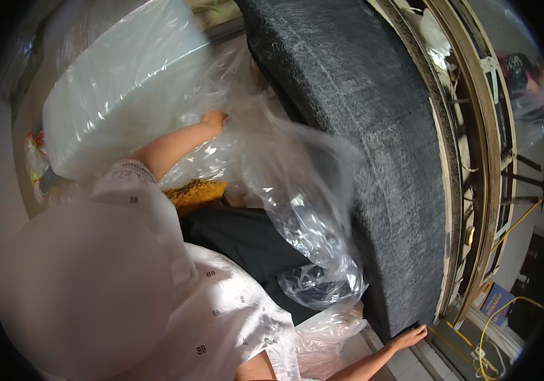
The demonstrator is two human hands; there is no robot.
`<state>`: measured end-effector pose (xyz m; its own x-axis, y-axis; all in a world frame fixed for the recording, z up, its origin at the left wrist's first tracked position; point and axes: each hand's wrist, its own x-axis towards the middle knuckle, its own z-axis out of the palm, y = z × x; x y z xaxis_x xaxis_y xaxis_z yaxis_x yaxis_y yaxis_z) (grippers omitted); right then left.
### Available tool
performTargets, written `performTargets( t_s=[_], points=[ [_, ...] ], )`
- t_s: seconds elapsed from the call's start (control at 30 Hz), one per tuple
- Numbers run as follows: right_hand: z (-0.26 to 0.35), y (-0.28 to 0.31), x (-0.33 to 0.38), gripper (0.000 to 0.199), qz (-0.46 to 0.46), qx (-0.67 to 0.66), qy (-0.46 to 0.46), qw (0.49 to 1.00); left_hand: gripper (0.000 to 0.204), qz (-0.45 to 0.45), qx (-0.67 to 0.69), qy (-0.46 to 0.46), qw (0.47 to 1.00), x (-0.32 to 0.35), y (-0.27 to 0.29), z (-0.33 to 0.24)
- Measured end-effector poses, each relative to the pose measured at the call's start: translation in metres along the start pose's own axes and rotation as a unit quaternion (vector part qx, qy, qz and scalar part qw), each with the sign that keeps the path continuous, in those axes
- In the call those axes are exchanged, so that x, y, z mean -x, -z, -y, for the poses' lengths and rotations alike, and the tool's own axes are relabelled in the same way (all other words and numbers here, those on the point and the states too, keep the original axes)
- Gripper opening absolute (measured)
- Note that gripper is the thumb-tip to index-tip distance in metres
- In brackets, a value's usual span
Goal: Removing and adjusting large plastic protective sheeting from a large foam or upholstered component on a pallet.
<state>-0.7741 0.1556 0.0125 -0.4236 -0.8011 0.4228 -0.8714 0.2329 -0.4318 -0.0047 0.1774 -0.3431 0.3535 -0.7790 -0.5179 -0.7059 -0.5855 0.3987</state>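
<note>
My left hand (214, 120) is closed on a loose clear plastic sheet (294, 190) at its upper left part. The sheet trails down toward the lower middle, bunched and shiny, with its right part blurred. On the right, a long surface covered in worn dark grey cloth (373, 146) runs from top to bottom. My right hand (409, 338) rests at the near end of this surface, fingers stretched along its corner; I see nothing held there. Black fabric (246, 244) lies in front of me, partly under the plastic.
At the upper left stands a big plastic-wrapped white bundle (126, 82). A yellow-brown piece (197, 195) sits near my left arm. Rails (484, 127) edge the dark surface on the right. Beyond them are a yellow cable (516, 222), a blue box (498, 303) and another person (526, 73).
</note>
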Motion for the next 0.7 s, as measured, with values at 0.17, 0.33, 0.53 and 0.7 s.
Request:
performTargets(
  t_s=[0.17, 0.33, 0.53, 0.7],
  points=[
    [0.018, -0.013, 0.001, 0.035, 0.003, 0.043, 0.025, 0.999, 0.043, -0.156, -0.222, -0.400, 0.875, -0.050, -0.039, 0.015],
    [-0.002, 0.001, -0.001, 0.038, 0.020, 0.038, 0.012, 0.999, 0.042, -0.095, -0.228, -0.351, 0.903, -0.075, -0.030, 0.001],
    [0.003, -0.003, -0.002, 0.042, 0.006, 0.073, -0.013, 0.997, 0.040, -0.008, -0.253, -0.269, 0.929, -0.025, -0.033, -0.020],
    [-0.001, 0.006, 0.000, 0.041, 0.031, 0.039, 0.005, 0.999, 0.038, 0.086, -0.281, -0.226, 0.929, 0.048, -0.055, -0.056]
  ],
)
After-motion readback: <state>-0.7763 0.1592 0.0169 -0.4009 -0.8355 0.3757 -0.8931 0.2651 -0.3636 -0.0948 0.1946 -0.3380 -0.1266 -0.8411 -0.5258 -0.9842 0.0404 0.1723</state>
